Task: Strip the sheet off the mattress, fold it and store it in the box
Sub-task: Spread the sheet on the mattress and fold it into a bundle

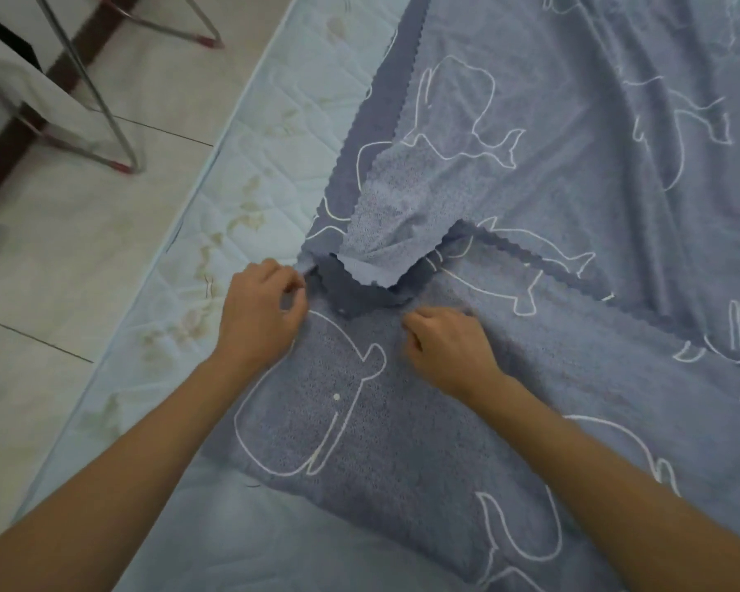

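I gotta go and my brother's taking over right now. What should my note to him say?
Left grip pinches the sheet at its scalloped edge.
Right grip rests curled on the sheet; whether it holds the cloth is unclear.
The sheet lies loose and partly folded over on the mattress.
Done: stripping, it seems.
Left: finish folding and store it. No box is in view.
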